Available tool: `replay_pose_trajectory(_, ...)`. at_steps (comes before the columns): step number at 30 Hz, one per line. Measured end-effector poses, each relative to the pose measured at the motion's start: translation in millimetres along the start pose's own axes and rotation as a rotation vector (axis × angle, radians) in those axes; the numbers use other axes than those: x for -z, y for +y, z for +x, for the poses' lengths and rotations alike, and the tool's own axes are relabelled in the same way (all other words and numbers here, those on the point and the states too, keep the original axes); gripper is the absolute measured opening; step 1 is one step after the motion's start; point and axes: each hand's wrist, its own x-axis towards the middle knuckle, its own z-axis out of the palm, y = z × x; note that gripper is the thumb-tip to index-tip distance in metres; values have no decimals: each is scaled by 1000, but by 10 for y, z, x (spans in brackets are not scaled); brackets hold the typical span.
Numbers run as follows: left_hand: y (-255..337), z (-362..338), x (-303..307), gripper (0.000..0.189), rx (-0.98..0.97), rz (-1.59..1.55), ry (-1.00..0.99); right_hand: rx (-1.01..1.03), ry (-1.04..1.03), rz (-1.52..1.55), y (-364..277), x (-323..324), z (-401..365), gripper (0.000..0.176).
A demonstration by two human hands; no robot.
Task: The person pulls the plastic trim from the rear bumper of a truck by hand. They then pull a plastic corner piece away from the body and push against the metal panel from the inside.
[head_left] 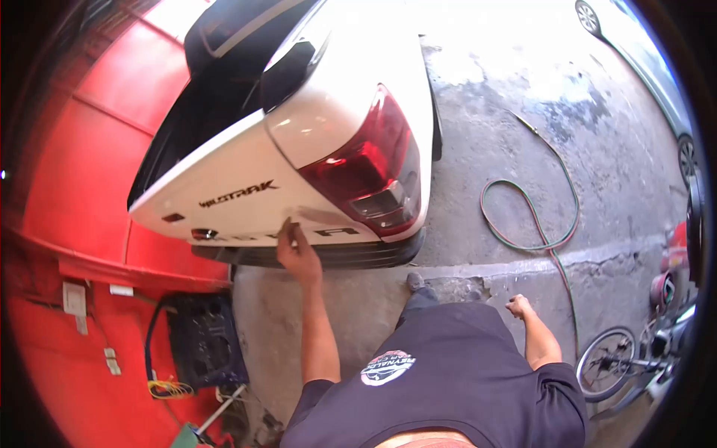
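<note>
My left hand point(300, 255) reaches up to the white tailgate point(250, 153) of a pickup truck, fingertips pinched together right at its surface. What the pinch holds, if anything, I cannot make out. Dark raised letters point(336, 231) run along the tailgate's lower part, some hidden behind this hand. Above them sits a dark "Wildtrak" badge point(237, 194). The red tail light point(362, 168) is to the right of the hand, over the black bumper point(381, 254). Lower right, my right hand point(520, 306) hangs beside my body with its fingers curled closed, away from the truck.
A red and green hose point(575, 198) lies looped on the concrete floor. At right stand a bicycle wheel point(609, 364) and a parked car point(642, 67). Along the left runs a red wall point(75, 179), with a dark panel point(205, 340) and a yellow cord point(170, 389) near it.
</note>
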Motion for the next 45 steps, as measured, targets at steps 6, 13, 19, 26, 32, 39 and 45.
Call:
replay_pose_trajectory(6, 1001, 848, -31, 29, -379, 174, 71, -71, 119, 292, 548, -470, 374, 45)
replay_pose_trajectory(13, 1331, 1864, -376, 39, -573, 216, -26, 143, 185, 430, 105, -480, 344, 36)
replay_pose_trajectory(19, 1384, 2239, -592, 39, -377, 307, -152, 106, 190, 433, 99, -385, 219, 35)
replay_pose_trajectory(26, 1274, 2296, -561, 43, -434, 411, -158, 29, 182, 203, 411, -515, 215, 37)
replay_pose_trajectory(32, 1316, 2305, -538, 42, -432, 447, -157, 62, 126, 169, 337, -505, 257, 37)
replay_pose_trajectory(39, 1307, 2298, -548, 41, -393, 465, -132, 142, 144, 133, 188, -218, 247, 42)
replay_pose_trajectory(45, 1254, 2317, -568, 40, -412, 442, -129, 90, 191, 174, 340, -299, 245, 42)
